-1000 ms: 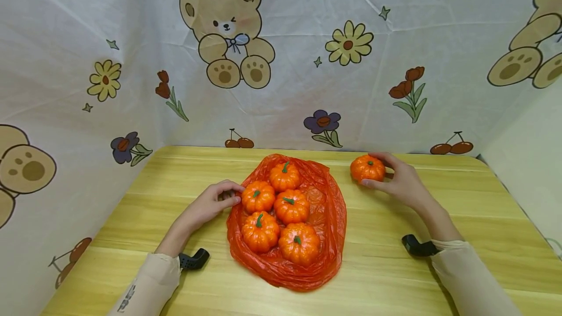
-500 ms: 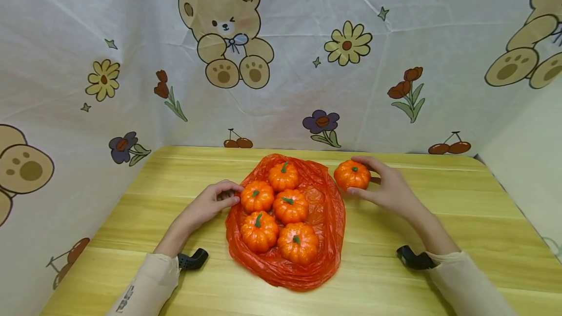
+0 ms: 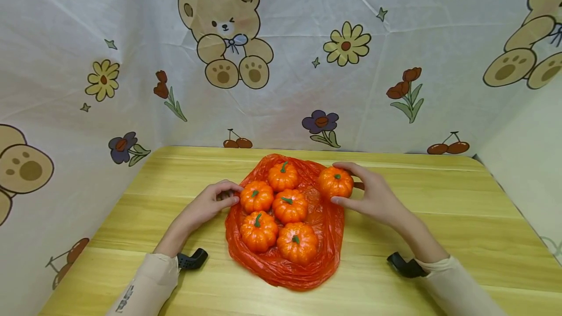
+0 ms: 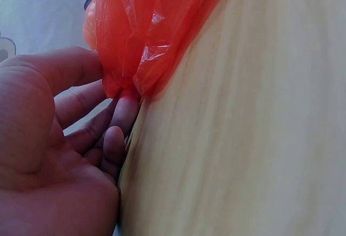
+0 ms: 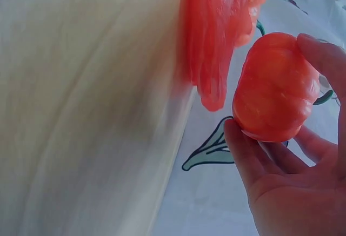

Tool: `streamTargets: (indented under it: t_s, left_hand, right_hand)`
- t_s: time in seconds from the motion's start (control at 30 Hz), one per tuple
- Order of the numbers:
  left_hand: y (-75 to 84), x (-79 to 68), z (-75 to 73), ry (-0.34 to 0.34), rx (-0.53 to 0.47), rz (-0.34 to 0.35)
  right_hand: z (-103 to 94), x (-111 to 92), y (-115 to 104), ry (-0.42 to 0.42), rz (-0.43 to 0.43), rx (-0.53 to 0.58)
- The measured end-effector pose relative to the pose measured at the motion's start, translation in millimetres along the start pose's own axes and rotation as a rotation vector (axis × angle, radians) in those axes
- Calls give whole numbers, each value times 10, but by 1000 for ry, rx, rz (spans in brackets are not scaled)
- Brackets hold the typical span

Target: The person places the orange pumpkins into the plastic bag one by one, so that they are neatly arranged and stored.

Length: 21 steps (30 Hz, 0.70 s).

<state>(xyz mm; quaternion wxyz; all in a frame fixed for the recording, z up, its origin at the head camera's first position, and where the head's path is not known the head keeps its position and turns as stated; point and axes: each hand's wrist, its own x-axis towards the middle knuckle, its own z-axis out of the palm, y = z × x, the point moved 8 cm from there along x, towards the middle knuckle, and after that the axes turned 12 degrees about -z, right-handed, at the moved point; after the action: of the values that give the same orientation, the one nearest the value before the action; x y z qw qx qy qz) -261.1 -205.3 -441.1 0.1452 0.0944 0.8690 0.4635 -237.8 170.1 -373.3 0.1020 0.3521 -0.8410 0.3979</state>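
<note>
My right hand holds a small orange toy pumpkin between thumb and fingers, over the right rim of a red plastic bag. In the right wrist view that pumpkin is off the table, beside the hanging bag edge. Several more pumpkins with green stems, one of them a front pumpkin, sit inside the spread bag. At the bag's left rim, my left hand holds the edge; the left wrist view shows the red film between thumb and fingers. Some fingertips are hidden behind the film.
The bag lies on a light wooden table. A white cloth printed with bears and flowers hangs behind it and along the left side. Dark wrist devices, such as the left one, stick out near both sleeves.
My right hand has carried the pumpkin leftward and slightly nearer, from right of the bag to over its right rim. My left hand stays at the left rim.
</note>
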Motion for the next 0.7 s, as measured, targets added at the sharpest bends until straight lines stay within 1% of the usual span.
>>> streamTargets:
  t_s: [0.43,0.7]
  left_hand:
    - [-3,-7,9,-9,-6,-8]
    - [-2,-1,3,-9,-7,-5]
  right_hand:
    - [185,40,-83,-25,-22,47]
    - [307,59,-95,-84,-26,26]
